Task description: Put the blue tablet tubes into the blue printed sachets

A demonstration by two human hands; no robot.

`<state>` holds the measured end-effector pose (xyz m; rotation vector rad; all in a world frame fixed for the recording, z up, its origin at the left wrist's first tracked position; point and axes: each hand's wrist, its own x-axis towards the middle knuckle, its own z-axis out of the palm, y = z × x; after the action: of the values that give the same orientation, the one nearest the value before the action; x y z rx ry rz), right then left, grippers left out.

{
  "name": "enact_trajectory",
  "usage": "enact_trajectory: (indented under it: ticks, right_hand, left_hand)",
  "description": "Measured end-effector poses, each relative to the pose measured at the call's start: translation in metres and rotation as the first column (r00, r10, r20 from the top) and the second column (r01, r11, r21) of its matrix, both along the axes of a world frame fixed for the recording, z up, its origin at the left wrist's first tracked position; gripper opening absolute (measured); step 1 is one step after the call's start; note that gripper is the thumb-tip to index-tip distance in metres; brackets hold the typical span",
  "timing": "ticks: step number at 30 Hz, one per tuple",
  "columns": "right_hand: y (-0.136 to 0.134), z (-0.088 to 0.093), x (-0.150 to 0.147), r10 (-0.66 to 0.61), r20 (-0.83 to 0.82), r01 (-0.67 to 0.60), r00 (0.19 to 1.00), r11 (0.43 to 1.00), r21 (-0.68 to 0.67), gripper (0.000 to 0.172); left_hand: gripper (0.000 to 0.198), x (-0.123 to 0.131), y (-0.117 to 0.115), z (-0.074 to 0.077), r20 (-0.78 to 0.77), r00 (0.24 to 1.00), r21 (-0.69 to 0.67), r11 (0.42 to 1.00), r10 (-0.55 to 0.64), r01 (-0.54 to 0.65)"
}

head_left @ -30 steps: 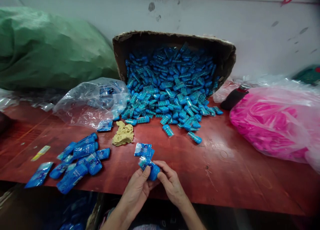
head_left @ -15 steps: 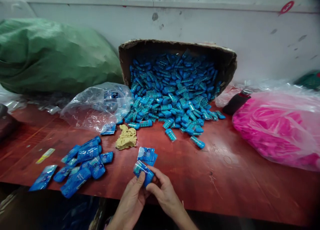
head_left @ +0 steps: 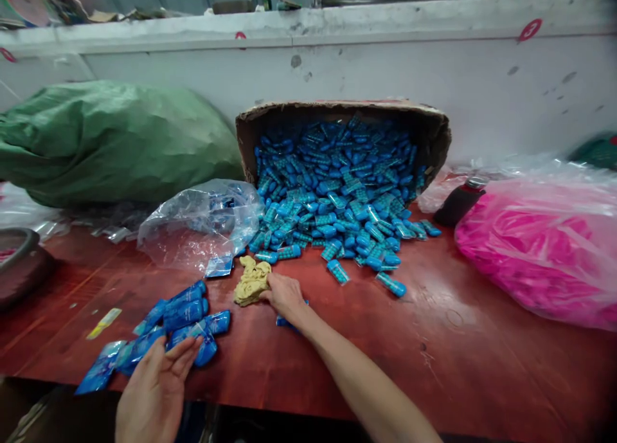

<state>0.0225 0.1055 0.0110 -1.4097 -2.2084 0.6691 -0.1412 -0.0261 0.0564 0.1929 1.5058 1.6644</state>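
Observation:
My left hand [head_left: 159, 379] is over the near side of a pile of blue packets [head_left: 186, 311], its fingers apart and nothing seen in it. Fingers of my right hand [head_left: 285, 295] touch the right edge of a crumpled yellow lump [head_left: 252, 281] on the red table. Whether they pinch it is hard to tell. Under my right wrist, a blue packet [head_left: 284, 321] is mostly hidden. Left of my left hand, another flat blue packet [head_left: 100, 367] lies at the table's front edge.
An open carton [head_left: 247, 134] on its side spills small blue packs [head_left: 332, 198]. A clear bag [head_left: 197, 224] and green sack [head_left: 116, 144] lie left. On the right are a dark bottle [head_left: 457, 203] and a bag of pink items [head_left: 540, 244]. A bowl [head_left: 24, 269] sits far left.
The blue packet has left both hands. My left hand has moved left to the pile and opened; my right hand has reached forward to the yellow lump. The view has tilted up.

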Motion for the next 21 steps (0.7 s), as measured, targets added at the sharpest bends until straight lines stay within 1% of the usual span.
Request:
enact_trajectory:
  ticks: [1,2,4,7,10,12,14,17,19,21]
  right_hand:
    - [0.005,-0.002,-0.005,0.000,0.013,0.000,1.000,1.000,-0.009,0.013]
    - [0.009,-0.003,-0.007,0.003,0.025,-0.002,1.000,1.000,-0.015,0.010]
    - [0.010,-0.004,-0.002,0.014,0.042,-0.013,0.999,1.000,-0.015,0.013]
    - [-0.003,-0.001,0.026,0.030,0.067,-0.031,0.997,0.999,0.014,0.021]
    - [-0.025,-0.002,0.063,0.009,0.130,-0.016,0.992,0.999,0.048,0.025]
    - [-0.040,-0.007,0.078,-0.011,0.182,0.001,0.983,0.998,0.058,0.018]
    - [-0.050,-0.014,0.084,-0.041,0.217,0.026,0.975,0.997,0.074,0.012]
    - [-0.056,-0.023,0.079,-0.082,0.234,0.057,0.969,0.992,0.110,0.014]
    - [-0.056,-0.023,0.076,-0.091,0.232,0.062,0.968,0.990,0.129,0.015]
    - [-0.054,-0.021,0.075,-0.096,0.223,0.064,0.970,0.988,0.144,0.012]
  left_hand:
    - [0.005,0.009,-0.002,-0.003,-0.040,0.999,0.006,1.000,-0.029,0.029]
    - [0.010,0.019,-0.003,-0.006,-0.071,0.996,0.006,0.998,-0.055,0.056]
    - [0.019,0.040,-0.004,-0.015,-0.090,0.990,-0.016,0.994,-0.111,0.110]
    - [0.028,0.068,-0.002,-0.028,-0.053,0.982,-0.037,0.983,-0.181,0.179]
    - [0.035,0.086,0.002,-0.039,0.001,0.962,-0.022,0.962,-0.272,0.272]
    - [0.036,0.093,0.006,-0.045,0.016,0.948,-0.020,0.948,-0.318,0.318]
    - [0.035,0.098,0.009,-0.051,0.009,0.938,-0.030,0.937,-0.347,0.347]
    - [0.034,0.101,0.011,-0.057,-0.030,0.930,-0.051,0.930,-0.365,0.363]
    - [0.035,0.101,0.012,-0.059,-0.053,0.925,-0.065,0.925,-0.377,0.373]
    - [0.035,0.101,0.012,-0.060,-0.059,0.919,-0.078,0.920,-0.389,0.384]
